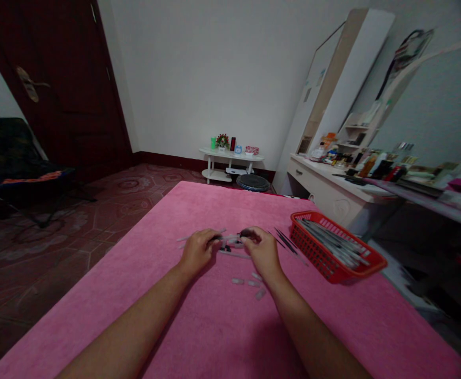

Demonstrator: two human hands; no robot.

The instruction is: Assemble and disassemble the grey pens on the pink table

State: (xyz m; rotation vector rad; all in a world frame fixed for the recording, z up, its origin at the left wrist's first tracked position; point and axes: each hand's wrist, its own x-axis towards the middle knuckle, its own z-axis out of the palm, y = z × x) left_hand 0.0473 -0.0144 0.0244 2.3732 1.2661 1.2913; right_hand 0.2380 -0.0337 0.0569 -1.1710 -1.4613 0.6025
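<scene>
Pink cloth (214,326) — left hand (197,251), right hand (262,251) pinch pen (232,242).

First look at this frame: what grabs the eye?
The bright pink cloth fills the foreground. At its middle, the left hand and right hand pinch small pen parts between them. To the right sits a red basket of grey pens, with thin black rods beside it and a few clear caps by the right wrist.
</scene>
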